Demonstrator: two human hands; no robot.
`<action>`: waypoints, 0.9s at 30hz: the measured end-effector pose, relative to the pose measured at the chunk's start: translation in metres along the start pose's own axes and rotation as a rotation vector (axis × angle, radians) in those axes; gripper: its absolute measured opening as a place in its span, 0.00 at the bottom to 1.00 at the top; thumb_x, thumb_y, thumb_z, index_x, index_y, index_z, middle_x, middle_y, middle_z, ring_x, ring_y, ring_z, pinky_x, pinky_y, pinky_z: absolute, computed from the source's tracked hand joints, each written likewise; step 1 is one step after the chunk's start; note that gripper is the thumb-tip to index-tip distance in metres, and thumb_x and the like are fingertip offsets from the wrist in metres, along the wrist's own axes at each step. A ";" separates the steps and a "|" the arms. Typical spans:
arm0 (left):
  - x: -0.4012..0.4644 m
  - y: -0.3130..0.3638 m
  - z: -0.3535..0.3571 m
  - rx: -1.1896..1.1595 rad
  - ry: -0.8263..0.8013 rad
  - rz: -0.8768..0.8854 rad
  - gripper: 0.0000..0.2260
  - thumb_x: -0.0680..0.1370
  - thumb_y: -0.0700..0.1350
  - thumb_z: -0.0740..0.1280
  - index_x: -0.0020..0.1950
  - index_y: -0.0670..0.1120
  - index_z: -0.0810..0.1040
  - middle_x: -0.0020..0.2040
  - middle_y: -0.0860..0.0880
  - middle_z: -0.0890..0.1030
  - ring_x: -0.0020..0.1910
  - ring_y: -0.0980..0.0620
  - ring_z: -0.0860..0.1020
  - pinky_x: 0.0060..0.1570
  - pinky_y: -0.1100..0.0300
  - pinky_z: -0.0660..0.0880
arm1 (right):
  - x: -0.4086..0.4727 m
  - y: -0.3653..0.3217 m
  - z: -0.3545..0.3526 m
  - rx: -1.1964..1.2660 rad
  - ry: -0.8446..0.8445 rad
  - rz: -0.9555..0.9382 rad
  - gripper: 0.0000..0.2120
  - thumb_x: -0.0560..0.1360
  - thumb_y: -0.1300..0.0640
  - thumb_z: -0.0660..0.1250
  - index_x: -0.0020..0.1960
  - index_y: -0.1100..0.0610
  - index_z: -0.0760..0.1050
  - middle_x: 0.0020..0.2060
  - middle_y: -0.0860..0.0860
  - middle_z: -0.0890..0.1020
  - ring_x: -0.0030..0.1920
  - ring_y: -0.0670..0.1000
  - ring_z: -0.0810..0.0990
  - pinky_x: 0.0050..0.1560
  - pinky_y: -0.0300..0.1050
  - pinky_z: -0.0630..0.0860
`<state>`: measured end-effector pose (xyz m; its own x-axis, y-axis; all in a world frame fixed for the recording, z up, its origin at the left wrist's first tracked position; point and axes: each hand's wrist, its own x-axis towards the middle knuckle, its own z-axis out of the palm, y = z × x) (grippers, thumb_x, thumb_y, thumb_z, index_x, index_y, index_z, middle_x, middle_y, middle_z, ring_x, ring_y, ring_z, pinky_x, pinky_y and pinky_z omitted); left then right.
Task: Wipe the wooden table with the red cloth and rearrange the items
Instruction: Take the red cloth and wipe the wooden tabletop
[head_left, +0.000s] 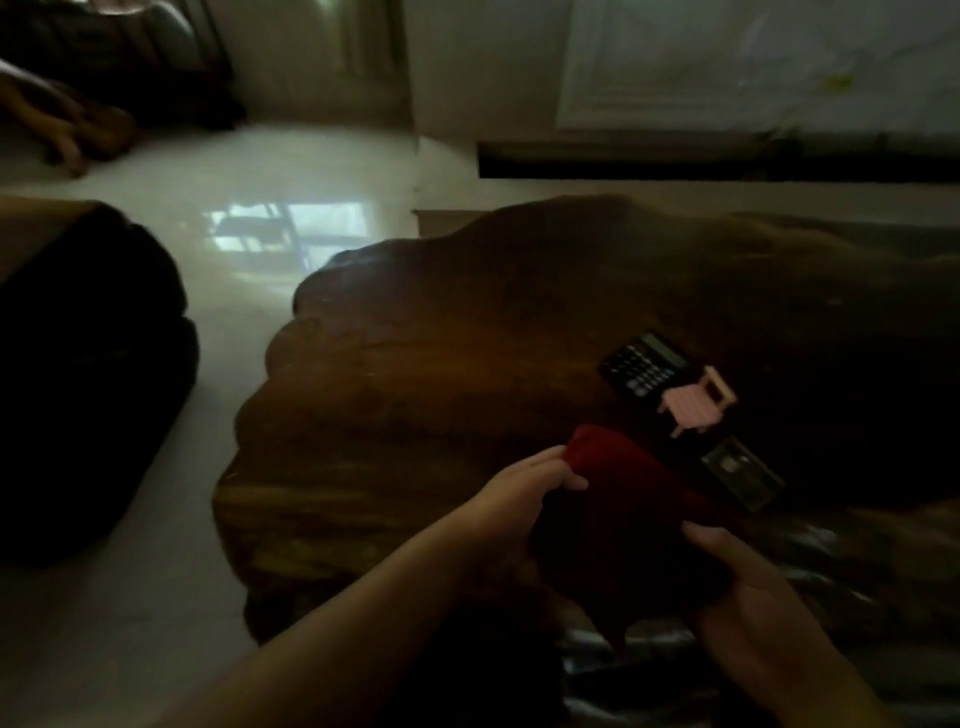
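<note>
The room is dim. Both hands hold the red cloth just above the near edge of the wooden table. The left hand pinches the cloth's upper end, fingers curled over the fold, and the right hand grips its lower end, thumb on top. The cloth stretches between them, bright red by the left hand and lost in shadow toward the right; whether it touches the wood I cannot tell.

Just beyond the cloth, past the right hand, lies a small flat silvery card, too blurred to name further. Farther out from the hands stands a tiny pink toy chair, tilted, and just behind it, touching or nearly so, lies a black calculator. To the left of the left hand the tabletop is bare, and beyond its wavy edge is the pale floor.
</note>
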<state>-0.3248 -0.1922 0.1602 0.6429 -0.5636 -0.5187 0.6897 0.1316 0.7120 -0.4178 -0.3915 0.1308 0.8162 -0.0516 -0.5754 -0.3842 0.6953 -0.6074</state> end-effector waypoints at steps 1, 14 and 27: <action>-0.003 0.007 -0.022 -0.007 0.026 0.011 0.14 0.78 0.35 0.60 0.59 0.45 0.79 0.50 0.42 0.83 0.46 0.46 0.83 0.46 0.54 0.80 | 0.012 0.008 0.020 0.007 -0.047 0.017 0.20 0.75 0.61 0.64 0.66 0.64 0.79 0.65 0.64 0.79 0.64 0.63 0.80 0.64 0.64 0.74; 0.025 0.082 -0.267 -0.017 0.227 0.008 0.09 0.80 0.42 0.65 0.60 0.48 0.79 0.55 0.42 0.83 0.51 0.44 0.84 0.46 0.50 0.81 | 0.178 0.079 0.216 -0.219 0.083 0.088 0.23 0.73 0.61 0.65 0.67 0.65 0.76 0.58 0.69 0.82 0.56 0.67 0.83 0.46 0.60 0.84; 0.167 0.122 -0.282 -0.242 0.186 0.118 0.15 0.74 0.43 0.65 0.60 0.49 0.78 0.53 0.40 0.82 0.46 0.43 0.84 0.43 0.47 0.80 | 0.324 0.008 0.229 -0.317 -0.027 0.011 0.16 0.79 0.62 0.65 0.66 0.55 0.76 0.54 0.60 0.86 0.53 0.61 0.86 0.42 0.55 0.84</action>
<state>-0.0390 -0.0400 0.0268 0.7574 -0.3775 -0.5327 0.6518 0.3893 0.6509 -0.0579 -0.2386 0.0647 0.8206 -0.0231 -0.5710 -0.5052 0.4377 -0.7438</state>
